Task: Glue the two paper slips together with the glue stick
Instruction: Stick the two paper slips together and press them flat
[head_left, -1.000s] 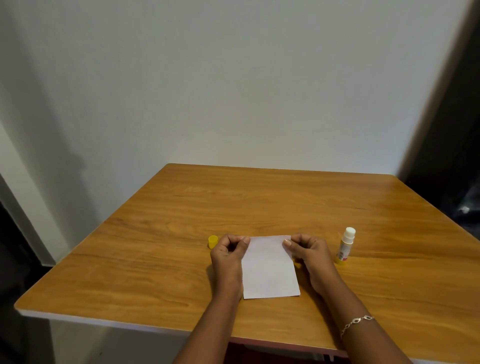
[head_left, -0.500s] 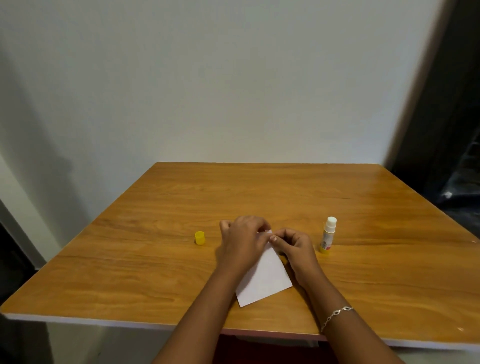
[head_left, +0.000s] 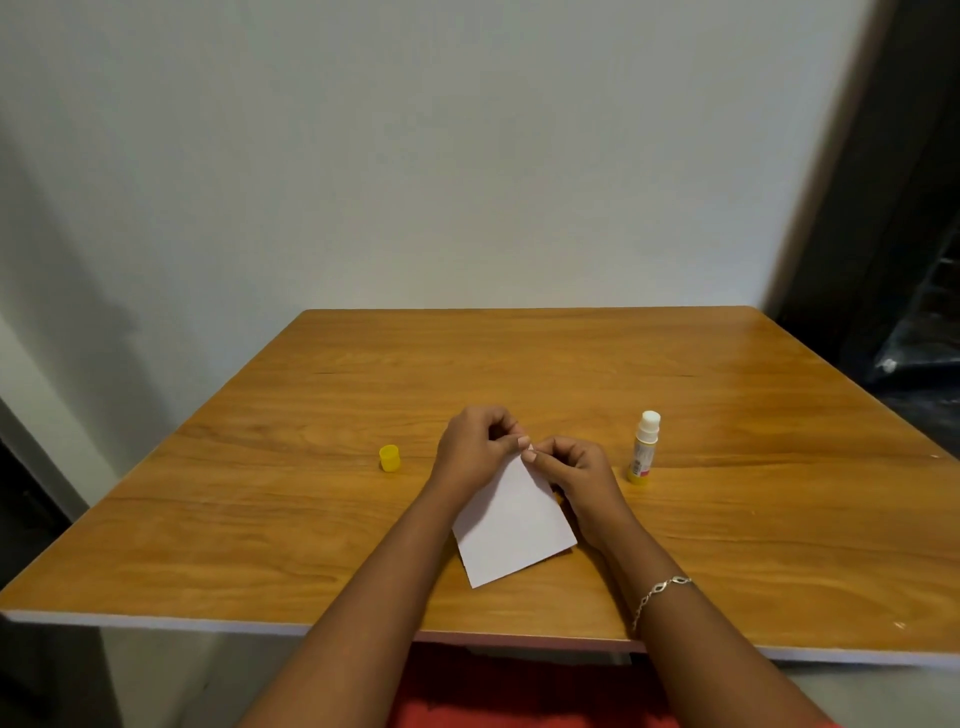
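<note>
Single head-worn view, angled forward and down, close over the table (head_left: 727, 545), facing the wall (head_left: 467, 156)

glue stick (head_left: 644, 452) label: print in red and dark marks on the white and yellow tube, too small to read
paper (head_left: 511, 530): blank, no writing on the side that shows
yellow cap (head_left: 389, 458): no marking visible

Two bare forearms, no sleeves, thin silver chain bracelet (head_left: 662, 594) on right wrist
</note>
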